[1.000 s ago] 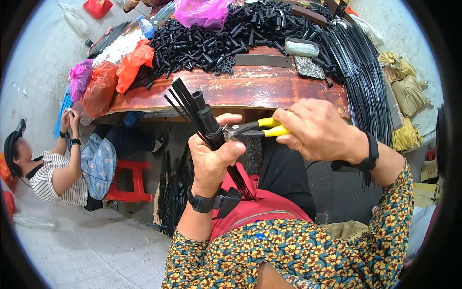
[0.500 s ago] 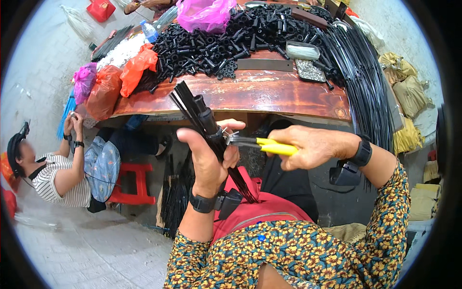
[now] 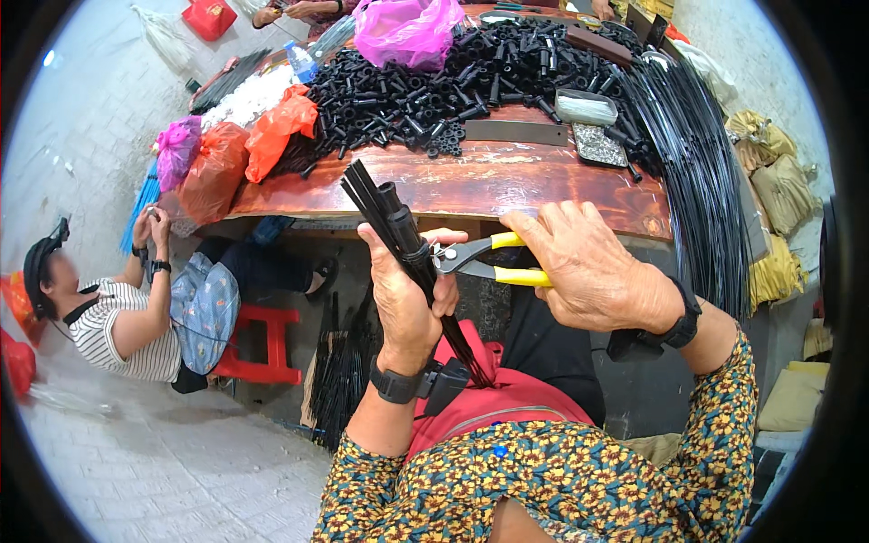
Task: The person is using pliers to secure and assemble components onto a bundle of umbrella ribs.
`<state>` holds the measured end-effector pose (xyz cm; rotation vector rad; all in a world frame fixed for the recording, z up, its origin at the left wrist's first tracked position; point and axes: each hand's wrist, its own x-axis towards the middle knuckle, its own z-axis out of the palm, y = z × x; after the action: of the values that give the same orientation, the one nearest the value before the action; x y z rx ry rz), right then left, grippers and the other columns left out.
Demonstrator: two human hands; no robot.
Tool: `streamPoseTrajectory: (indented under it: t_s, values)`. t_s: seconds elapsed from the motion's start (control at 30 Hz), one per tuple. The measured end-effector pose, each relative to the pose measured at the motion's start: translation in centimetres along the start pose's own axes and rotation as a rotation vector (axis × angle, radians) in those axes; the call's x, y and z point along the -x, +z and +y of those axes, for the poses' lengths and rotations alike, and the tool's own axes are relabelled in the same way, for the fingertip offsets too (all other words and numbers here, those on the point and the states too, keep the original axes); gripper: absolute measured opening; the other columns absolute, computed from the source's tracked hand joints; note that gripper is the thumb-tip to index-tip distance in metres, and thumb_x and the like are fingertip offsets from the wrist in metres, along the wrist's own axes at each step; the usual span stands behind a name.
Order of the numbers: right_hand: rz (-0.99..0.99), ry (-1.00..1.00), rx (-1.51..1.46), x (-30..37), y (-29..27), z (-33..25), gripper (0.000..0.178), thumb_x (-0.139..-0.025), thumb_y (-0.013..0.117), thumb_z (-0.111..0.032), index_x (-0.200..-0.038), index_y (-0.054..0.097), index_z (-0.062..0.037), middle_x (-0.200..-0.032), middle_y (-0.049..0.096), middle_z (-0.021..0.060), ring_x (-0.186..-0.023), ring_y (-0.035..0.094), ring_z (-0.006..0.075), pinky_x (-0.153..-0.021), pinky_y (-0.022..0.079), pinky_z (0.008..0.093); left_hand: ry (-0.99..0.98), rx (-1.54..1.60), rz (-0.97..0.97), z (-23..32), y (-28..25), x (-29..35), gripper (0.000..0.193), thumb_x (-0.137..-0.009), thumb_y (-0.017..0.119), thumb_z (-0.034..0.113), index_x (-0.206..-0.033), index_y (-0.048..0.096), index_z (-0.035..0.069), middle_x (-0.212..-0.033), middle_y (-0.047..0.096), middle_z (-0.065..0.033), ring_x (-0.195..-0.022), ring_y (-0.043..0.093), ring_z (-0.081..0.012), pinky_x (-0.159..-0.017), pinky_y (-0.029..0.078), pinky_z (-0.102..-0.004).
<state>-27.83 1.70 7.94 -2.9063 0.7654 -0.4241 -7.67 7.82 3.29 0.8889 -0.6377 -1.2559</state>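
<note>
My left hand (image 3: 405,312) is closed round a bundle of thin black rods (image 3: 364,193), which slants from up over the table edge down to my lap. A black plastic tube-shaped fitting (image 3: 400,222) sits against the rods, above my fingers. Yellow-handled pliers (image 3: 520,276) are in my right hand (image 3: 593,271), their handles spread apart. The metal jaws of the pliers meet thin whitish wire ends (image 3: 436,244) at the bundle, beside my left fingers. Whether the jaws grip the wire is too small to tell.
The wooden table (image 3: 543,185) bears a heap of black plastic fittings (image 3: 407,100), a flat dark bar (image 3: 516,133), and a tray of small metal parts (image 3: 599,145). Long black rods (image 3: 692,172) hang over its right side. A co-worker (image 3: 127,317) sits at the left by a red stool (image 3: 264,348).
The pliers' handles have spread from nearly closed to wide apart, and my right hand has opened its grip around them. The whole view has shifted slightly.
</note>
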Motion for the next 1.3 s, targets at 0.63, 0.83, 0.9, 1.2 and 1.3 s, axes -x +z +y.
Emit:
streamPoseTrajectory:
  t_s: [0.63, 0.83, 0.9, 1.2, 1.3]
  values:
    - [-0.136, 0.058, 0.052, -1.8, -1.8, 0.8, 0.025, -0.071, 0.067, -0.009, -0.090, 0.054, -0.0013, -0.075, 0.061, 0.0169, -0.070, 0.062, 0.0370, -0.062, 0.048, 0.0461, -0.023, -0.042, -0.066, 0.2, -0.5, 0.2, 0.094, -0.091, 0.015, 0.073, -0.110, 0.057, -0.009, -0.044, 0.033, 0.0023, -0.034, 0.029, -0.0098, -0.036, 0.028, -0.0257]
    - [-0.053, -0.095, 0.281, -3.2, -3.0, 0.0, 0.015, -0.075, 0.062, -0.010, -0.083, 0.053, -0.0014, -0.074, 0.059, 0.0147, -0.069, 0.061, 0.0296, -0.064, 0.044, 0.0381, -0.018, -0.064, -0.018, 0.0, -0.6, -0.5, 0.097, -0.087, 0.017, 0.078, -0.110, 0.060, -0.005, -0.042, 0.035, 0.0019, -0.032, 0.028, -0.0102, -0.034, 0.027, -0.0262]
    - [0.148, -0.176, 0.381, -3.6, -2.9, -0.8, 0.015, -0.074, 0.063, -0.012, -0.079, 0.059, 0.0022, -0.072, 0.062, 0.0154, -0.065, 0.063, 0.0291, -0.061, 0.047, 0.0378, -0.014, -0.032, 0.005, 0.2, -1.0, -0.8, 0.096, -0.088, 0.017, 0.077, -0.112, 0.060, -0.005, -0.042, 0.035, 0.0016, -0.032, 0.028, -0.0105, -0.034, 0.027, -0.0263]
    - [-0.008, 0.091, -0.088, -3.3, 3.8, -0.7, 0.018, -0.073, 0.061, -0.008, -0.087, 0.055, 0.0014, -0.072, 0.062, 0.0164, -0.065, 0.063, 0.0350, -0.068, 0.049, 0.0471, 0.092, 0.008, -0.003, 0.9, -2.6, -0.4, 0.100, -0.084, 0.018, 0.081, -0.128, 0.050, -0.003, -0.043, 0.036, 0.0010, -0.033, 0.030, -0.0105, -0.034, 0.028, -0.0260]
    - [0.126, 0.030, -0.138, -3.5, 5.0, -0.7, 0.029, -0.072, 0.062, -0.005, -0.098, 0.053, 0.0020, -0.085, 0.058, 0.0197, -0.078, 0.059, 0.0352, -0.069, 0.049, 0.0453, 0.119, 0.042, -0.015, 1.0, -3.1, -0.2, 0.100, -0.082, 0.019, 0.082, -0.131, 0.048, 0.000, -0.043, 0.037, 0.0004, -0.033, 0.030, -0.0105, -0.034, 0.028, -0.0256]
